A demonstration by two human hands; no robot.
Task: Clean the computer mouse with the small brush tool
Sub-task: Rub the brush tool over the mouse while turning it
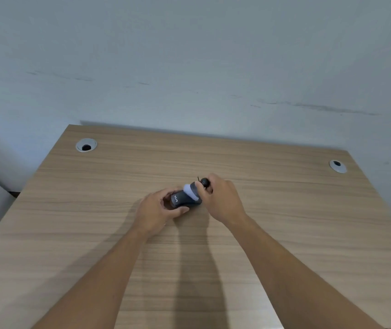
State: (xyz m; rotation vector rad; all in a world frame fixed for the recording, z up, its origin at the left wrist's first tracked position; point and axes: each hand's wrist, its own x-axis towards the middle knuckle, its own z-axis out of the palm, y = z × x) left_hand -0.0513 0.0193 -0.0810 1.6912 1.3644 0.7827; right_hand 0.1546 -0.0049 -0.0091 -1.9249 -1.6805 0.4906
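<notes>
Wood-grain desk carries the work near its centre. I see the left hand curled around the dark mouse, steadying it on the desk. The right hand is closed on the brush, whose pale bristles touch the mouse's far end. I judge brushing under way; how much remains uncleaned, I cannot tell.
</notes>
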